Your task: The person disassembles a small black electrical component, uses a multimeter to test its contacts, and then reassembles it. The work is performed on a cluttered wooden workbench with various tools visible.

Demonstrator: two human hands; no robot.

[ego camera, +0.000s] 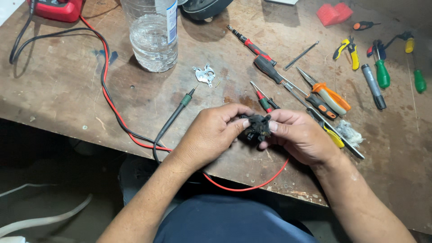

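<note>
Left hand [211, 135] and right hand [299, 135] are both pinched onto the same small black part [257, 127], fingers closed around it from either side, so it's held up between them just over the near edge of the worn wooden bench [67, 103]. Can't really tell what the part is, it's dark and mostly covered by fingertips. Just left of the left hand a green-tipped black probe [182, 105] lies on the bench, with its black lead and a red lead [245, 186] running back to a red meter [56, 9] in the far corner. Behind the hands there's a clear plastic water bottle [153, 38], a little bent metal bracket [205, 74], and a red-tipped probe [263, 100]. To the right it's a spread of tools: red-and-black screwdriver [258, 56], orange-handled pliers [326, 94], yellow-handled cutters [347, 51], green screwdrivers [382, 72]
</note>
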